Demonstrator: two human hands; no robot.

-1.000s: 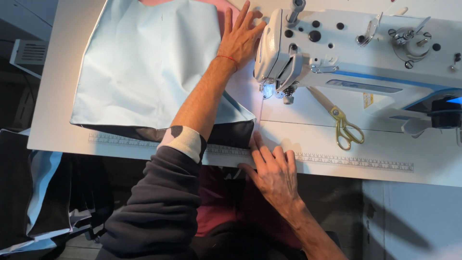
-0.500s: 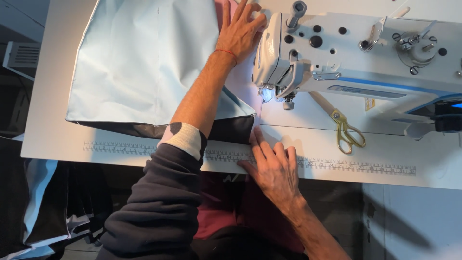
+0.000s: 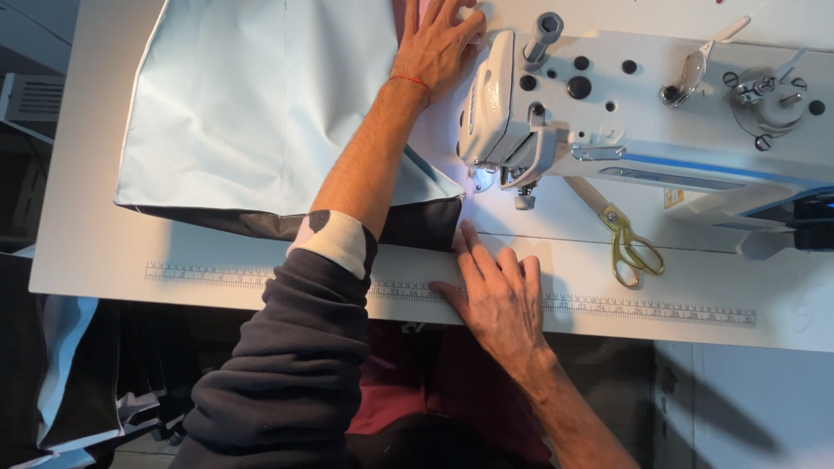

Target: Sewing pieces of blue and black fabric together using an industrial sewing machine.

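A pale blue fabric piece with a dark underside lies spread on the white sewing table. My left hand lies flat on the fabric behind the head of the white sewing machine, fingers spread. My right hand rests palm down at the table's front edge, fingertips touching the fabric's dark corner just in front of the lit needle area. Neither hand holds anything.
Gold-handled scissors lie on the table right of the needle. A printed ruler strip runs along the table's front edge. More blue and dark fabric hangs below the table at left.
The view has shifted slightly, so the table sits further right and lower in frame. Both hands stay in the same places on the fabric and table edge.
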